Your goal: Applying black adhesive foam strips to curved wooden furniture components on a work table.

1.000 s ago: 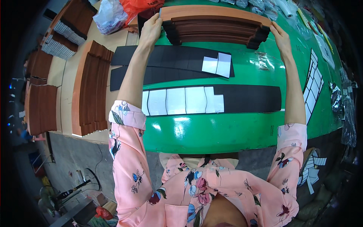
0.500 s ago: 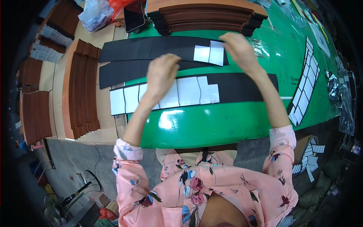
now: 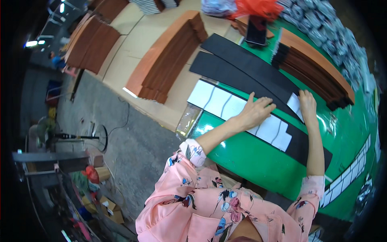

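My left hand [image 3: 257, 114] is open, fingers apart, over a long black strip [image 3: 303, 146] that bears a row of white rectangular pieces [image 3: 213, 99]. Whether it touches them I cannot tell. Two more black strips lie behind it, one [image 3: 234, 72] partly overlapped by the other [image 3: 252, 62]. Near their right end is a white piece [image 3: 295, 105]. My right hand [image 3: 307, 105] is closed at that piece's edge, its fingers curled down and pressed together; the hand hides part of the piece.
Brown curved moulding stacks stand on the left [image 3: 167, 56] and at the back right [image 3: 316, 66]. A phone [image 3: 256, 30] lies near a red plastic bag [image 3: 258, 9]. Another strip with white pieces [image 3: 348, 173] lies right on the green table [image 3: 225, 139]. Wrapped bundles [image 3: 322, 30] fill the far right.
The view has swung left, so the table appears tilted. My left hand has opened its fingers over the near strip. My right hand remains by the white piece on the far strips.
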A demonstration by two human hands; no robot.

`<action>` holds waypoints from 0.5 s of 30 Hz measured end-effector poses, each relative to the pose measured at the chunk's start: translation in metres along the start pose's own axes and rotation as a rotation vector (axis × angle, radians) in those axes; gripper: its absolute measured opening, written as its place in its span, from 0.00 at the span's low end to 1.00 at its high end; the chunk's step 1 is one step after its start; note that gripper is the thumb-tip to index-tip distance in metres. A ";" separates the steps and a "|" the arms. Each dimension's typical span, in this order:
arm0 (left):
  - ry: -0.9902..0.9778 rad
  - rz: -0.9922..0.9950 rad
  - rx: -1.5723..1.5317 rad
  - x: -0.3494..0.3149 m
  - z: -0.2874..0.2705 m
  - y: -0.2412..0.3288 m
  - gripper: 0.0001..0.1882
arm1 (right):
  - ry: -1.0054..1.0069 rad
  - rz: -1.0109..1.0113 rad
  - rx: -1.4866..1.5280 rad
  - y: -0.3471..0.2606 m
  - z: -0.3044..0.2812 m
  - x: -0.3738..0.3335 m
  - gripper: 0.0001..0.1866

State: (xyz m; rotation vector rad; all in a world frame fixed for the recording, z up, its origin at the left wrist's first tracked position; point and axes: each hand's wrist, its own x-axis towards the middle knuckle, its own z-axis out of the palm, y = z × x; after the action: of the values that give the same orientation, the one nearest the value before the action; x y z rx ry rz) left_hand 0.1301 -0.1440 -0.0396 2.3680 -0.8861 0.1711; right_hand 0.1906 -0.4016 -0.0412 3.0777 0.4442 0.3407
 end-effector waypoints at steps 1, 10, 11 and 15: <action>0.015 -0.023 0.025 -0.013 -0.015 -0.001 0.21 | -0.039 -0.001 -0.021 -0.003 0.001 0.002 0.12; 1.017 -0.949 -0.462 -0.191 -0.136 -0.023 0.15 | 0.064 -0.153 0.379 -0.053 -0.045 0.027 0.12; 1.166 -1.033 -0.669 -0.206 -0.142 -0.034 0.18 | 0.056 -0.222 0.535 -0.076 -0.049 0.043 0.12; 1.199 -1.021 -1.027 -0.218 -0.164 -0.062 0.28 | -0.104 -0.239 0.882 -0.166 -0.051 0.118 0.16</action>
State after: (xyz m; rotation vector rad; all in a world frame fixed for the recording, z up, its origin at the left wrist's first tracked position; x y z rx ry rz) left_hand 0.0156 0.1093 -0.0054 1.0998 0.6936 0.4748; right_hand 0.2436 -0.2107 0.0265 3.7525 1.2315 -0.0548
